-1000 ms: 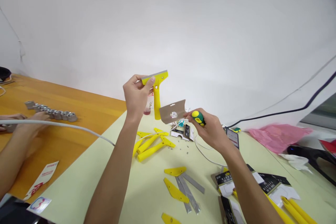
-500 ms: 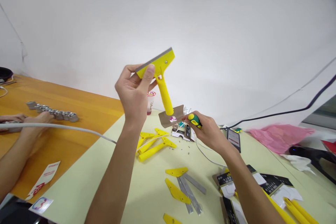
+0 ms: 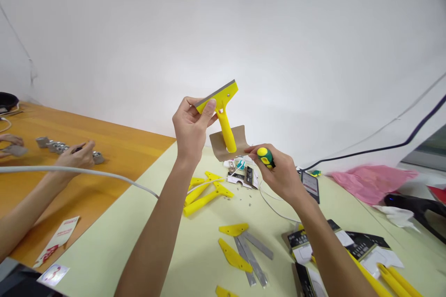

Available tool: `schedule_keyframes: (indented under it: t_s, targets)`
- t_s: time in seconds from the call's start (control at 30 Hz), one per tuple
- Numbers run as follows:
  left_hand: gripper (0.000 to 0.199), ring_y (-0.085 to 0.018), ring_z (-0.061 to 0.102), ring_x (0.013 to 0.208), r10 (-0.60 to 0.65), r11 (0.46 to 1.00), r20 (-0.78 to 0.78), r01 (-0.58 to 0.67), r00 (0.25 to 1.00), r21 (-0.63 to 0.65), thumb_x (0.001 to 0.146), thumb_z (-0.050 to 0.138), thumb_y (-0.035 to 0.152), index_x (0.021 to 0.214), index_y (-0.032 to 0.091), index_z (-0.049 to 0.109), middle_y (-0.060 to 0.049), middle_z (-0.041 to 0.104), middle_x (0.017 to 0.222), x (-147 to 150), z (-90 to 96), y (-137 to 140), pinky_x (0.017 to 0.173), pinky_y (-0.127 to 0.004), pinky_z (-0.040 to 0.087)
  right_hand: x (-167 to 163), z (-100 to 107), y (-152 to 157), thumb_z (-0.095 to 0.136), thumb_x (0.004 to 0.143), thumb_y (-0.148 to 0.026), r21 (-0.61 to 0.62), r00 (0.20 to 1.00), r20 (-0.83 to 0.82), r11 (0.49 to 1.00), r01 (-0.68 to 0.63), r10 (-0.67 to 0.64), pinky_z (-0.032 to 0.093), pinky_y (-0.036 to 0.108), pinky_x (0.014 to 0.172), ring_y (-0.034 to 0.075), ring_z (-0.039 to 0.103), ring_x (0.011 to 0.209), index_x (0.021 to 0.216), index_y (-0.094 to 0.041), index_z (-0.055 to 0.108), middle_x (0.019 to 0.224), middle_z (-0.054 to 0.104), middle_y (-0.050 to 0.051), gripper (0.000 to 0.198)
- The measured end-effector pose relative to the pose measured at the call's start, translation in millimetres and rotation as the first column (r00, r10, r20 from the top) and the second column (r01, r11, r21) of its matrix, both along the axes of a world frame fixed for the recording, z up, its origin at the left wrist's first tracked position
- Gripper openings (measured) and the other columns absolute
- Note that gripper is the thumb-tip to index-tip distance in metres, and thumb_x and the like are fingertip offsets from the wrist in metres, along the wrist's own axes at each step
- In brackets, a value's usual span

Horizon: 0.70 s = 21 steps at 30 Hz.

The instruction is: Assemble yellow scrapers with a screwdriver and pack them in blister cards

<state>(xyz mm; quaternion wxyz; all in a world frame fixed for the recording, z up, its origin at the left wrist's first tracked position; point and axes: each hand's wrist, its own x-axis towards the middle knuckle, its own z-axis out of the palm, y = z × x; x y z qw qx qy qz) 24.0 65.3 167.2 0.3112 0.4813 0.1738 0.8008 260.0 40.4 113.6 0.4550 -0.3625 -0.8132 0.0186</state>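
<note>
Raised in front of the wall, my left hand [image 3: 191,130] grips a yellow scraper [image 3: 228,132] by its head, thumb across the front. A grey blade edge runs along the scraper's top, and its handle points down. My right hand [image 3: 278,169] is closed around a green and yellow screwdriver handle [image 3: 265,157]; its shaft is hidden. The fingertips of that same hand pinch a bent brown card [image 3: 218,144] behind the scraper's handle. Below lie several yellow scraper handles [image 3: 205,199], loose yellow head plates [image 3: 233,255] and grey blade strips [image 3: 254,262].
Black and white packaging cards [image 3: 365,246] and yellow handles [image 3: 397,280] lie at the right, near a phone [image 3: 310,185] and pink plastic bag [image 3: 372,181]. A white cable [image 3: 87,170] crosses the left. There, a co-worker's hand [image 3: 78,155] is at a row of metal parts [image 3: 55,145].
My left hand has moved right and slightly down with the scraper. The brown card has risen a little behind the handle. The co-worker's hands have shifted.
</note>
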Motion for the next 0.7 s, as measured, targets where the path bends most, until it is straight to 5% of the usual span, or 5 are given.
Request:
schedule_keyframes:
  t_s: [0.3, 0.6, 0.7]
  targets:
    - [0.042, -0.024, 0.077, 0.099, -0.072, 0.995, -0.252, 0.051, 0.965, -0.089, 0.079, 0.096, 0.051, 0.088, 0.020, 0.069, -0.007, 0.078, 0.097, 2.2, -0.8, -4.3, 0.089, -0.038, 0.067, -0.5, 2.0, -3.3, 0.065, 0.109, -0.035, 0.048, 0.998, -0.059, 0.999, 0.022, -0.019, 0.058, 0.035, 0.085, 0.023, 0.080, 0.098, 0.108, -0.028, 0.066, 0.117, 0.084, 0.005, 0.007]
    - [0.020, -0.032, 0.070, 0.118, 0.028, 0.958, -0.601, -0.192, 0.799, -0.211, 0.076, 0.096, 0.034, 0.080, 0.021, 0.081, -0.013, 0.067, 0.151, 3.5, -7.9, 1.9, 0.079, -0.038, 0.062, -3.1, 5.7, -7.5, 0.068, 0.107, -0.027, 0.183, 0.981, -0.192, 0.980, 0.071, -0.035, 0.062, 0.035, 0.090, 0.022, 0.080, 0.102, 0.109, -0.028, 0.067, 0.114, 0.083, 0.004, 0.003]
    - [0.021, -0.027, 0.074, 0.100, -0.052, 0.949, -0.613, -0.153, 0.789, -0.277, 0.075, 0.096, 0.037, 0.081, 0.021, 0.083, -0.014, 0.075, 0.136, 3.6, -10.4, 3.6, 0.067, -0.033, 0.058, -4.7, 4.9, -8.1, 0.069, 0.107, -0.028, 0.186, 0.975, -0.217, 0.979, 0.080, -0.038, 0.065, 0.038, 0.087, 0.023, 0.081, 0.097, 0.110, -0.028, 0.068, 0.114, 0.083, 0.004, 0.004]
